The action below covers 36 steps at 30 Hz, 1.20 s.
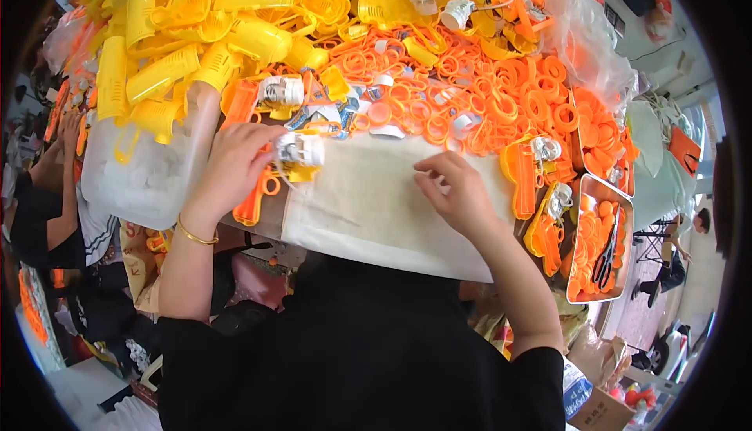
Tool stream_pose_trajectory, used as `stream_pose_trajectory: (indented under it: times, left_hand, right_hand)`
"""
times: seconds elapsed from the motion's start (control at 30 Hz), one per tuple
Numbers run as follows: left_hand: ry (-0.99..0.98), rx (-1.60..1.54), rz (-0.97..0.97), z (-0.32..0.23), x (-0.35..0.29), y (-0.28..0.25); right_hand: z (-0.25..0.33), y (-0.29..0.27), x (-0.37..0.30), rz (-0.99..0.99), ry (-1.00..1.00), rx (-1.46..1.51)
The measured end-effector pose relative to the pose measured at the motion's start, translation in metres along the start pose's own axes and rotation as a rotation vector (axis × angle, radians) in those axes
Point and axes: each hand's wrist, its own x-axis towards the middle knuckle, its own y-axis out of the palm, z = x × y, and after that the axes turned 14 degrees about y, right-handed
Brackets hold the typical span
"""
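Left hand [235, 166] is wrapped around a small white and yellow toy assembly [300, 151] at the near left edge of the cloth-covered bench [368, 212]. Right hand [454, 190] pinches something tiny on the cloth; can't tell what. Orange rings [486, 98] piled behind.

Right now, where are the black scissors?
Head view, far right: the black scissors lie in the metal tray on orange round parts, right of the right hand.

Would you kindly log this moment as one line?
left hand: holds white-and-yellow part | right hand: fingertips pinched on cloth | orange rings behind
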Motion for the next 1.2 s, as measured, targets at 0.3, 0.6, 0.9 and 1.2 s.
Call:
stream_pose_trajectory:
  times: [0.3,0.6,0.9,1.2]
  left_hand:
    - [0.017,0.25,-0.143,0.016,0.012,0.019]
    - [-0.083,0.353,-0.208,0.026,0.011,0.025]
    - [0.149,0.101,-0.377,-0.022,0.075,0.022]
    - [0.225,0.401,-0.526,0.029,0.245,0.037]
  right_hand:
    - [0.016,0.008,0.029,-0.255,-0.264,0.067]
    - [-0.019,-0.029,0.085,-0.43,-0.18,-0.112]
    - [-0.078,-0.107,0.17,-0.555,0.176,-0.551]
    - [-0.075,-0.092,0.132,-0.415,0.087,-0.457]
